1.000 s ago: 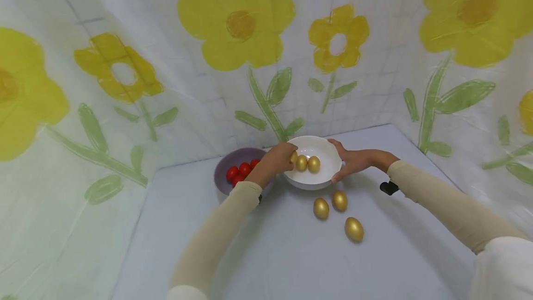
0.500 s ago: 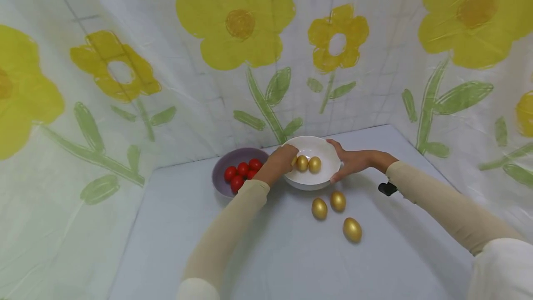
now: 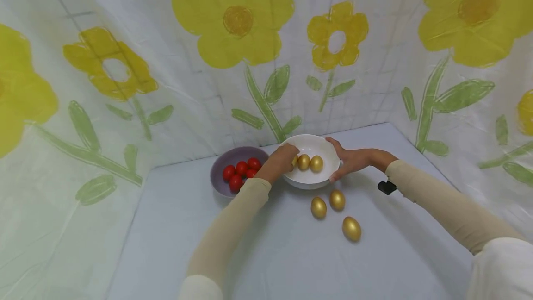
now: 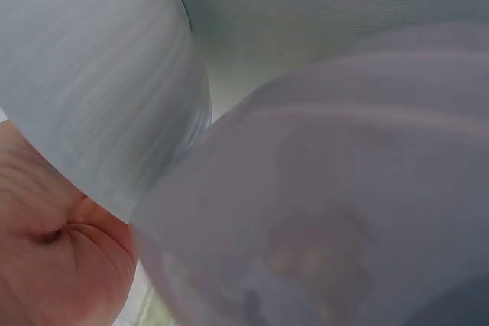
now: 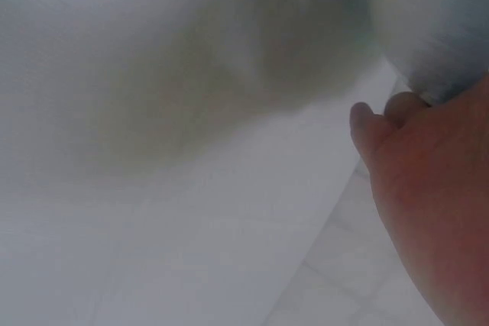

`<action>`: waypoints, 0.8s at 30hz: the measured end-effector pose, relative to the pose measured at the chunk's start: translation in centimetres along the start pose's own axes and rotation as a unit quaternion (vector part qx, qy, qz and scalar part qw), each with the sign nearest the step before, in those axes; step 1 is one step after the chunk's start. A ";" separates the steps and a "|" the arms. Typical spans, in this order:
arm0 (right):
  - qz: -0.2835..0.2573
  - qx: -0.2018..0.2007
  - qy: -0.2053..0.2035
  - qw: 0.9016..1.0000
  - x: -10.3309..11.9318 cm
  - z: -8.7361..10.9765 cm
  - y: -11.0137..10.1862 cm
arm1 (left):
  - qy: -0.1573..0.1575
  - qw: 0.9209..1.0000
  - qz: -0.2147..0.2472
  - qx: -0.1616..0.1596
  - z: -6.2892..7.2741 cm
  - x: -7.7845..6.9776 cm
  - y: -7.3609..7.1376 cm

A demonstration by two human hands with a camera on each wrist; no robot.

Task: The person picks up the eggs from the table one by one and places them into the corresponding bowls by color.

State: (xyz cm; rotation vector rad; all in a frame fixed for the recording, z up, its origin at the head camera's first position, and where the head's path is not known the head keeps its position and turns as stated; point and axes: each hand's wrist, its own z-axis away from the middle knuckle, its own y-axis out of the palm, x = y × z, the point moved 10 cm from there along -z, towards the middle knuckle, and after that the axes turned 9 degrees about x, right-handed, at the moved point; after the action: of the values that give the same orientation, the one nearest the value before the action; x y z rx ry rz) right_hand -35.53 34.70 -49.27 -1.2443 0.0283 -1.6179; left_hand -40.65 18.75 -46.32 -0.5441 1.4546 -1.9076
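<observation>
My left hand (image 3: 283, 160) reaches over the left side of a white bowl (image 3: 308, 183), its fingers curled at a golden egg (image 3: 294, 161) that they partly hide. Two more golden eggs, one of them the right-hand egg (image 3: 317, 164), lie beside it in the bowl. On the bowl's right side, my right hand (image 3: 351, 157) holds the rim and wall, thumb and fingers spread around it. In the left wrist view, the heel of my left hand (image 4: 65, 242) shows beside the white bowl's outer wall (image 4: 99, 74); its fingers are hidden there.
A purple bowl (image 3: 217, 177) with several red eggs (image 3: 235, 182) stands just left of the white bowl, under my left forearm. Three golden eggs (image 3: 351, 229) lie on the table (image 3: 291, 263) in front. A flowered curtain (image 3: 200, 119) hangs behind the table's back edge.
My left forearm has swung a little right, uncovering more red eggs. The left fingers have come lower at the golden egg, which now shows less. My right hand keeps its hold on the white bowl.
</observation>
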 end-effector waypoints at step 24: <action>0.011 0.000 0.002 1.000 -0.1 -0.2 0.1 | 0.075 0.993 0.062 -0.071 2.0 -3.0 -4.8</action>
State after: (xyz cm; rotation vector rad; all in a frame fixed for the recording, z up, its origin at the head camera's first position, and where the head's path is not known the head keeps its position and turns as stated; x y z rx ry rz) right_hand -35.67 34.62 -49.50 -1.2353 0.0444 -1.6013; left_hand -38.47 20.34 -40.95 -0.3704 1.6893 -1.7896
